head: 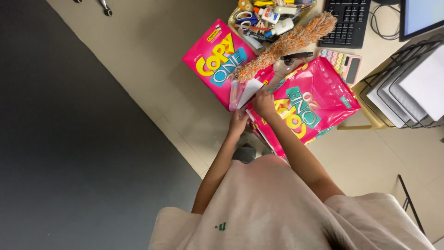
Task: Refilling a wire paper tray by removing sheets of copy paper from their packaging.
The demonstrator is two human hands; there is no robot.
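Note:
My left hand [237, 121] and my right hand [263, 103] meet at the torn end of a bright pink paper ream wrapper [319, 99] that lies crumpled on the desk. Both hands grip the wrapper's opened flap, where white sheets of paper [249, 89] show. A second pink ream pack [217, 60] lies flat just beyond and left of my hands, closed. An orange fluffy duster [286, 44] rests across the top of both packs.
A tray of stationery [266, 18] with glue bottles, tape and scissors stands at the back. A black keyboard [347, 21], a pastel-keyed calculator [344, 62] and a wire paper rack [407, 88] sit to the right. The dark floor lies left.

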